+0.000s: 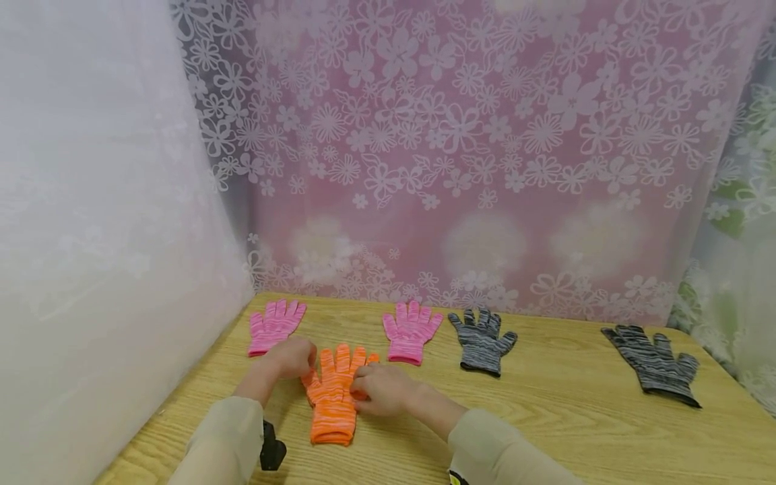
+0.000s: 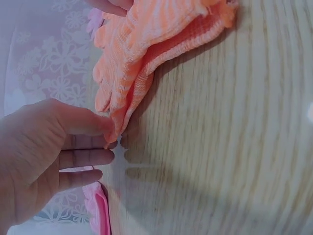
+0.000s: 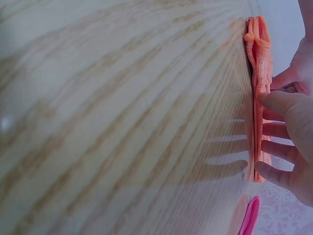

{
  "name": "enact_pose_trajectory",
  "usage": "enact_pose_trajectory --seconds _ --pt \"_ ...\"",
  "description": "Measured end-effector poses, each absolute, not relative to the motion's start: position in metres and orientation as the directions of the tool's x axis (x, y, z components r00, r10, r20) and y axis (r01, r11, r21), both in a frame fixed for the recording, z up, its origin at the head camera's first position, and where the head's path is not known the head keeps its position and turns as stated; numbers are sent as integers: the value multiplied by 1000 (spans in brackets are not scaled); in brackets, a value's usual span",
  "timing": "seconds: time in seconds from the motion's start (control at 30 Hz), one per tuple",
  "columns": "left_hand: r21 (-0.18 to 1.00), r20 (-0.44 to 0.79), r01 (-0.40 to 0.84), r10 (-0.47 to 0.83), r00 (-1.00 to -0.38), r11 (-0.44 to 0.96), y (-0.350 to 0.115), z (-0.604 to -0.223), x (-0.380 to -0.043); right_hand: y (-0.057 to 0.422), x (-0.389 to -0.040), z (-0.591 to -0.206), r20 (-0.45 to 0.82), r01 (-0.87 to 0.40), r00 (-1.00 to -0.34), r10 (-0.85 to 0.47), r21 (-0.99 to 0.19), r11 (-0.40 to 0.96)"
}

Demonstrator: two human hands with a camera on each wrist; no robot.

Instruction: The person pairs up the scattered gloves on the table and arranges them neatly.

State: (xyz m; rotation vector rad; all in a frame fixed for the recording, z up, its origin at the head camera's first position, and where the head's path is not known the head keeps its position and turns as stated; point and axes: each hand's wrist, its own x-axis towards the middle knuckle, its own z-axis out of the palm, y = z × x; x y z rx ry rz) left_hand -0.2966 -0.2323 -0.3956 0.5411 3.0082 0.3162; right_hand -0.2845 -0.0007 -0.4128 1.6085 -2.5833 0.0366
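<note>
An orange-and-white striped knit glove lies on the wooden table in front of me, fingers pointing away and cuff towards me. At its left side my left hand pinches the tip of the glove's thumb between thumb and forefinger, the other fingers held straight, as the left wrist view shows. On the opposite side my right hand holds the glove's edge below its fingers, thumb at the near side and other fingers extended over it. In the right wrist view the orange glove shows layered edges.
Behind lie a pink glove at left, another pink glove, a grey striped glove and, far right, a darker grey glove. A flowered curtain hangs along the back edge; white sheeting hangs left.
</note>
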Motion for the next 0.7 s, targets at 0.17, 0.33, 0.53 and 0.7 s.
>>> enact_pose_trajectory --seconds 0.17,0.33,0.53,0.7 --pt "247 -15 364 380 -925 898 -234 -397 -298 -1 -284 -413 93 -894 -442 -892 36 447" --pt "229 22 385 391 -920 894 -233 -400 -300 -1 -284 -413 95 -896 -437 -894 41 442" --pt "175 33 385 385 -922 906 -230 -403 -298 -1 -284 -413 97 -899 -432 -896 37 437" --pt "190 25 360 362 -932 914 -229 -403 -297 -1 -284 -412 112 -895 -439 -891 33 445"
